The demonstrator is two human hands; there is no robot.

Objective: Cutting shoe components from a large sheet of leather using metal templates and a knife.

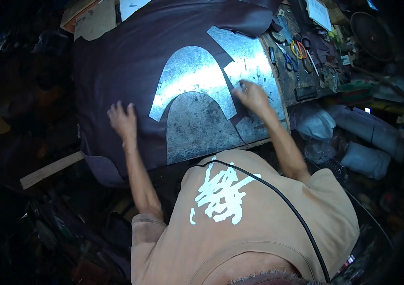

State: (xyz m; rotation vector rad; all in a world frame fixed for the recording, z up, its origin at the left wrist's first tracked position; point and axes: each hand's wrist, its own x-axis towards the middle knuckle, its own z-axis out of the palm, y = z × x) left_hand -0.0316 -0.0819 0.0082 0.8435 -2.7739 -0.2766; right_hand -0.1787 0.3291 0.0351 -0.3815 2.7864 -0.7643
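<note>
A dark brown sheet of leather (112,80) lies over a worktable topped with spotted metal (254,61). On the leather rests an arch-shaped, shiny metal-looking template (190,69), its curved end pointing away from me. Inside the arch, a gap in the leather shows bare grey metal (199,128). My left hand (123,122) lies on the leather left of the template, fingers spread. Just right of the template's right leg is my right hand (253,97), its fingers curled together near the leather's cut edge. Whatever is between those fingers is too small to make out.
Scissors with orange handles (299,49), blue-handled scissors (288,61) and a dark block (305,93) lie on the side bench at right. Wrapped rolls (366,159) are below it. A wooden bar (52,169) juts out at left. A black cable (278,187) crosses my shirt.
</note>
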